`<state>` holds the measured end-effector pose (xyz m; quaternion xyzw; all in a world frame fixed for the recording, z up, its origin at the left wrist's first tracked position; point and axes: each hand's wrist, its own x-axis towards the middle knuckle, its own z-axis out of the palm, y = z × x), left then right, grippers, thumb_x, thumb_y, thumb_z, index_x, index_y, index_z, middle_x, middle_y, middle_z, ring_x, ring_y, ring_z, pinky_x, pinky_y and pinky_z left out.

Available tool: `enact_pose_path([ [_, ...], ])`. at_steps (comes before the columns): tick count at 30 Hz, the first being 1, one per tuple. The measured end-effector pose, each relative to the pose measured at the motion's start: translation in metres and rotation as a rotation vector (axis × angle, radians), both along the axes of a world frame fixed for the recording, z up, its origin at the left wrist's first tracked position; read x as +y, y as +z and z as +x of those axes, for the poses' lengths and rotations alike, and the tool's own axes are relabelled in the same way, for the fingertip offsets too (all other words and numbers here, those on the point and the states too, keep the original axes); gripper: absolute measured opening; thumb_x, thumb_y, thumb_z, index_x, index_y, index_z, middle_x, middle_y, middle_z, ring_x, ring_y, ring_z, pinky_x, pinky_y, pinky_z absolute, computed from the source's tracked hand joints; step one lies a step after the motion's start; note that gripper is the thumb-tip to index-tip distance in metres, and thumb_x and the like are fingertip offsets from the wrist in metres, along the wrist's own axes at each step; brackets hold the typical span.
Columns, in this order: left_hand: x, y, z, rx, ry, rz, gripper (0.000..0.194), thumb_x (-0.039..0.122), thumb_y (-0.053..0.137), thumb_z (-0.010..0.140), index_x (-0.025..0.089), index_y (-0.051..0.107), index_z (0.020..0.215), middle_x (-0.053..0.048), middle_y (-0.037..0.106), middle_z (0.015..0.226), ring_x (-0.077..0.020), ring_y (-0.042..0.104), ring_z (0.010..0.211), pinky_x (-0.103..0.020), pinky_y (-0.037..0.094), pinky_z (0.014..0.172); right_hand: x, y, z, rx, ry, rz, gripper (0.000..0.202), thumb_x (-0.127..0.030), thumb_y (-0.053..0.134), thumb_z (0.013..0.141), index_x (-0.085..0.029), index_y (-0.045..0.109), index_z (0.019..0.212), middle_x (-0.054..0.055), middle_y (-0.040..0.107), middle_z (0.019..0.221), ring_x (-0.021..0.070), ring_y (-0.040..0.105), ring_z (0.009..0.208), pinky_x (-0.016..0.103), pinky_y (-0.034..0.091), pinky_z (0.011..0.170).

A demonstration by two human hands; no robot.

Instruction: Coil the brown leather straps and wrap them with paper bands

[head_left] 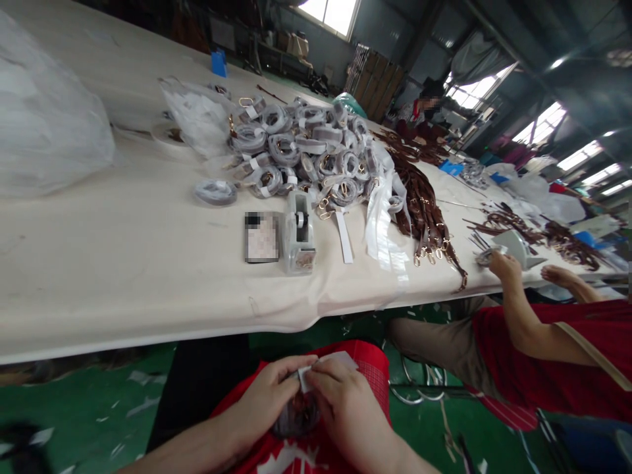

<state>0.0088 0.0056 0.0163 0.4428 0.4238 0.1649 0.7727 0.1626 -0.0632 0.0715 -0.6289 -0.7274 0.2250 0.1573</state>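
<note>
Over my lap, a coiled strap (296, 421), dark brown and seemingly in clear wrapping, sits between my two hands. My left hand (271, 392) is closed around its left side, thumb against the upper part of the coil. With bent fingers, my right hand (348, 401) pinches a white paper strip (305, 380) at the top of the coil; part of the strip sticks out past the knuckles. The palms hide much of the coil. On the table ahead lie a tape dispenser (299, 237) and another white strip (344, 237).
A heap of wrapped coiled straps (301, 141) covers the table's middle, beside loose brown straps (419, 197) with metal clasps. Plastic bags (49, 118) lie at left, a single wrapped coil (216, 191) nearer. A co-worker's hand (504, 266) works at the right.
</note>
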Motion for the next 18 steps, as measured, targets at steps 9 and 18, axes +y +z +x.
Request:
enact_pose_path([
  [9, 0.001, -0.002, -0.003, 0.064, -0.042, 0.088, 0.049, 0.047, 0.061, 0.076, 0.014, 0.072, 0.111, -0.013, 0.074, 0.118, -0.0302, 0.066, 0.112, -0.043, 0.047, 0.104, -0.021, -0.014, -0.001, -0.01, 0.106, 0.173, 0.038, -0.009, 0.054, 0.086, -0.015, 0.064, 0.122, 0.013, 0.071, 0.118, 0.0244, 0.069, 0.102, 0.034, 0.058, 0.09],
  [18, -0.001, -0.009, -0.002, 0.12, -0.073, 0.15, 0.05, 0.051, 0.063, 0.075, 0.015, 0.069, 0.109, -0.011, 0.078, 0.102, -0.0271, 0.073, 0.08, -0.036, 0.06, 0.075, 0.067, 0.018, 0.047, 0.178, -0.249, 0.408, 0.024, -0.021, 0.054, 0.091, -0.019, 0.066, 0.111, 0.012, 0.068, 0.11, 0.0226, 0.066, 0.1, 0.036, 0.053, 0.091],
])
